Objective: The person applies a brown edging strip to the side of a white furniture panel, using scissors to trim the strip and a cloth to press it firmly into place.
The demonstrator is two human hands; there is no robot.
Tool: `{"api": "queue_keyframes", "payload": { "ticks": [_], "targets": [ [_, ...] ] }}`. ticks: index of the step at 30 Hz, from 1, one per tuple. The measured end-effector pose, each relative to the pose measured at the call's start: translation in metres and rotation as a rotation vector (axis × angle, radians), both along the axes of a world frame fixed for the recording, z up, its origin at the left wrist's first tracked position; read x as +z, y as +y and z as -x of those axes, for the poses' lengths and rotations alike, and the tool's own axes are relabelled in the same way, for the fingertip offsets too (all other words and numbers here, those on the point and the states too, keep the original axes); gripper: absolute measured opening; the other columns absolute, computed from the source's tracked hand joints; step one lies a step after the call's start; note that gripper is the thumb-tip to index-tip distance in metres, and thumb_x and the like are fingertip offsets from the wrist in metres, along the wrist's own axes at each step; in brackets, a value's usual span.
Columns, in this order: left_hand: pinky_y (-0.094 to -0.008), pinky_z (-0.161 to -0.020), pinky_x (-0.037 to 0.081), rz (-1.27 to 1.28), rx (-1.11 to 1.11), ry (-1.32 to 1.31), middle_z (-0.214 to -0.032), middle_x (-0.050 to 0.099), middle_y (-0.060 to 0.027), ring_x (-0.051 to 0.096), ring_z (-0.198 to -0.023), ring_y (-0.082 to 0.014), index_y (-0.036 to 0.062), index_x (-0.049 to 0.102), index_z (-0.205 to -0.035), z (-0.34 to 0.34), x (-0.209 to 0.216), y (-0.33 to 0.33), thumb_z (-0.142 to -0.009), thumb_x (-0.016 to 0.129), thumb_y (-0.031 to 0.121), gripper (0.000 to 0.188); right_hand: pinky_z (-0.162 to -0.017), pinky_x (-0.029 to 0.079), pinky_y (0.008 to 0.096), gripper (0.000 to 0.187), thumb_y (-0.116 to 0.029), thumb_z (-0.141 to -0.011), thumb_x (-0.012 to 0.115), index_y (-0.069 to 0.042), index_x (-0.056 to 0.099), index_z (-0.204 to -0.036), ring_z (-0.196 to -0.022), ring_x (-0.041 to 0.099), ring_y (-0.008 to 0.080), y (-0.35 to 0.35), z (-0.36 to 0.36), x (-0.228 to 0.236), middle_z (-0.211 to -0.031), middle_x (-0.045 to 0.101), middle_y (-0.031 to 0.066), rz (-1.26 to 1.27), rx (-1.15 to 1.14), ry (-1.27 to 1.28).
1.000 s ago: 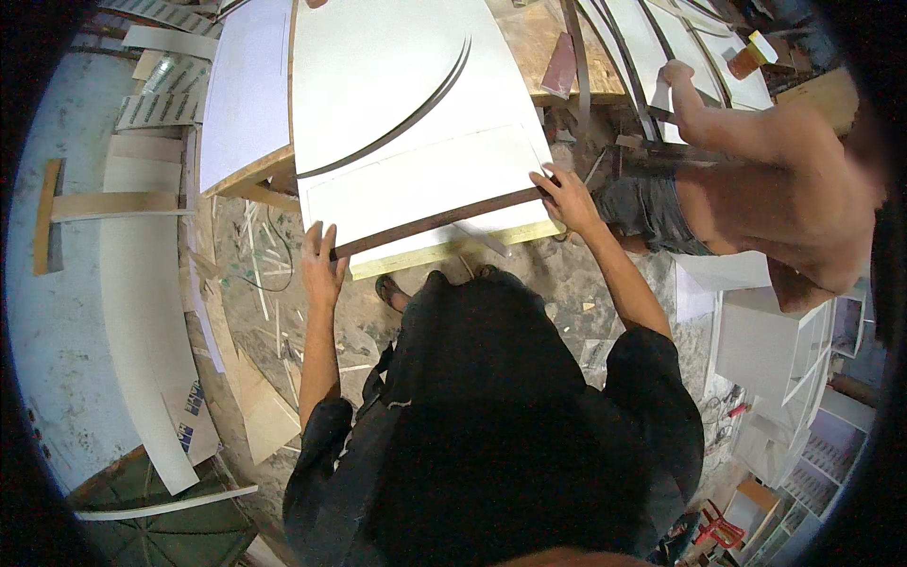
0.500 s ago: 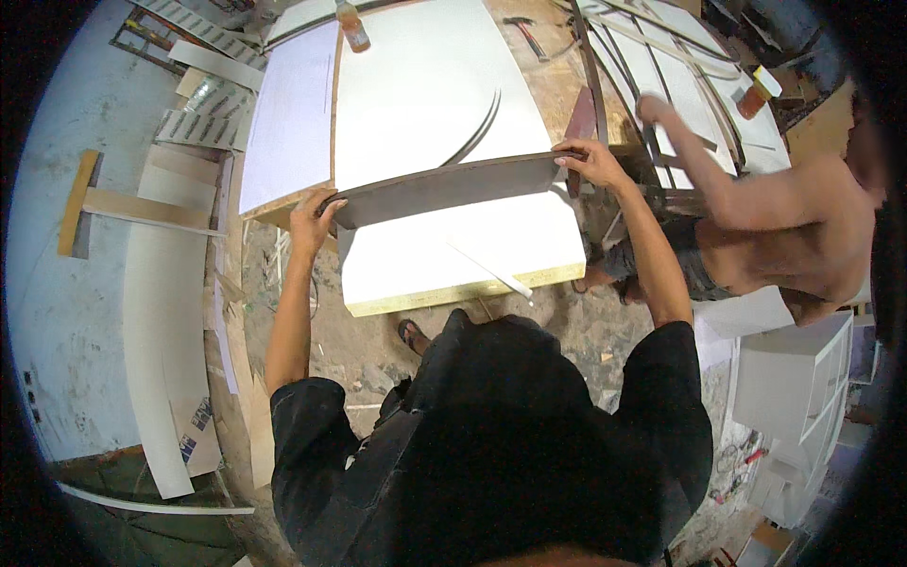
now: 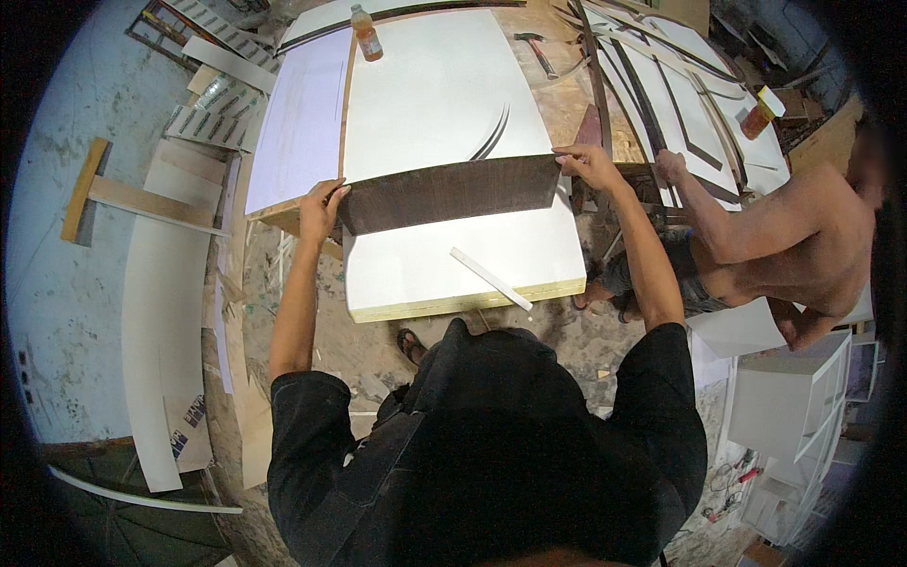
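Below my chin, my black shirt fills the lower part of the view, and both my forearms reach up from it toward the bench. Just past the shirt lies the white board [image 3: 463,260] with a pale yellow front edge, and a thin white strip [image 3: 490,278] rests slantwise on it, apart from both my hands.

At the far edge of that board I hold a dark brown sheet [image 3: 449,194], lifted so that its brown face tilts toward me. My left hand [image 3: 321,210] pinches its left end, fingers curled over the top corner and thumb against the near face. My right hand [image 3: 590,164] grips the upper right corner, fingertips laid along the top edge; I cannot tell where that thumb sits. The sheet spans the whole width between my hands and hangs over the seam between the near board and the large white panel [image 3: 425,85] behind it.

On that panel a dark curved cut [image 3: 493,132] shows just above the sheet. Farther off stand a small bottle with orange liquid [image 3: 366,32] and, to its right, a hammer [image 3: 536,49] on the bare chipboard.

To my right, another person [image 3: 794,236] bends over white panels crossed by dark strips [image 3: 661,94], one hand at their edge.
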State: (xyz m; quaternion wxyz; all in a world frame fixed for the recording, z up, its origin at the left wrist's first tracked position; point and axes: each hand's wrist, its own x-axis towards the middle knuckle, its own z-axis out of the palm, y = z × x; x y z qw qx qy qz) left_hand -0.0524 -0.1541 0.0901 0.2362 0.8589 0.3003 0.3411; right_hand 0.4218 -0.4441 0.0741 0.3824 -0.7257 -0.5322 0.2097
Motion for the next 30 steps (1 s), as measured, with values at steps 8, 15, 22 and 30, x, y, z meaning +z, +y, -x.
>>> {"api": "queue_keyframes", "payload": {
  "ticks": [8, 15, 22, 30],
  "targets": [
    [-0.0344, -0.078, 0.053, -0.072, -0.003, 0.063, -0.101, 0.070, -0.0139, 0.067, -0.090, -0.0293, 0.0044, 0.071, -0.104, 0.001, 0.008, -0.002, -0.087, 0.068, 0.024, 0.026, -0.088, 0.046, 0.0387, 0.032, -0.031, -0.085, 0.068, -0.010, 0.071, -0.108, -0.094, 0.065, 0.0265, -0.002, 0.012, 0.015, -0.101, 0.071, 0.0102, -0.159, 0.033, -0.480],
    [-0.0383, -0.089, 0.047, -0.302, -0.037, 0.352, -0.101, 0.071, -0.0060, 0.067, -0.093, -0.0247, 0.0134, 0.073, -0.101, -0.004, 0.027, -0.004, -0.083, 0.070, 0.033, 0.027, -0.090, 0.043, 0.0395, 0.032, -0.034, -0.084, 0.066, -0.012, 0.070, -0.107, -0.096, 0.064, 0.0262, 0.038, 0.076, 0.033, -0.103, 0.070, 0.0068, -0.213, 0.193, -0.627],
    [-0.0364, -0.085, 0.050, -0.325, -0.216, 0.182, -0.099, 0.072, -0.0063, 0.068, -0.087, -0.0235, 0.0121, 0.073, -0.101, -0.053, 0.018, -0.030, -0.083, 0.071, 0.029, 0.025, -0.077, 0.050, 0.0378, 0.023, -0.029, -0.085, 0.066, -0.011, 0.072, -0.100, -0.087, 0.066, 0.0270, 0.071, 0.121, 0.024, -0.097, 0.071, 0.0072, -0.302, 0.202, -0.517],
    [-0.0332, -0.065, 0.054, -0.295, -0.113, 0.095, -0.094, 0.072, -0.0067, 0.069, -0.075, -0.0251, 0.0128, 0.075, -0.094, -0.055, 0.001, -0.034, -0.082, 0.071, 0.028, 0.020, -0.076, 0.052, 0.0383, 0.016, -0.020, -0.080, 0.070, -0.007, 0.071, -0.089, -0.086, 0.065, 0.0294, 0.074, 0.134, 0.019, -0.090, 0.069, 0.0099, -0.378, 0.113, -0.397]
  ]
}}
